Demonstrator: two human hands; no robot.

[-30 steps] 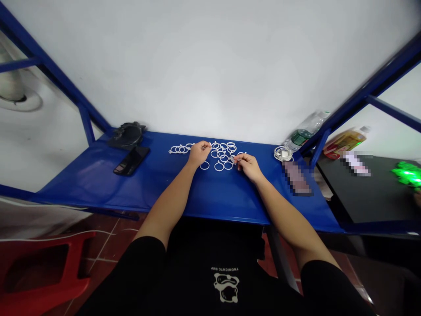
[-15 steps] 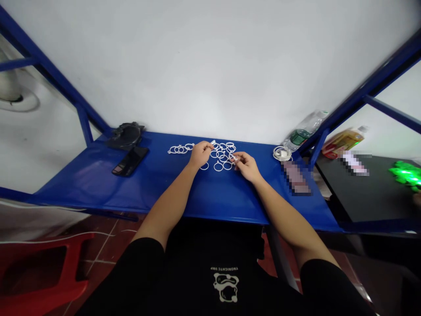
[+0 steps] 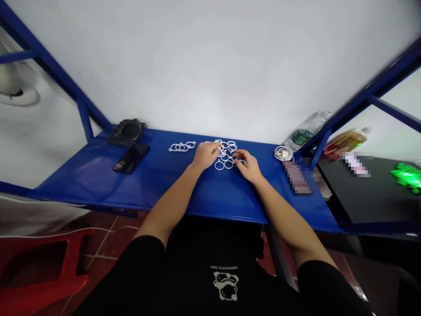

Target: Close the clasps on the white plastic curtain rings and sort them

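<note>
Looks like white curtain rings (image 3: 224,164) are lying in a loose heap on the blue surface (image 3: 226,195), between the hands. Left hand (image 3: 204,156) is curling over them, can't tell if it's pinching one; right hand (image 3: 248,166) is holding thumb and fingertips apart beside them. Rings are overlapping, so lifting one could probably drag others. Green-label bottle (image 3: 301,136) is sitting right, contents unclear; yellow-and-red bottle (image 3: 347,142) beyond, level unreadable.
</note>
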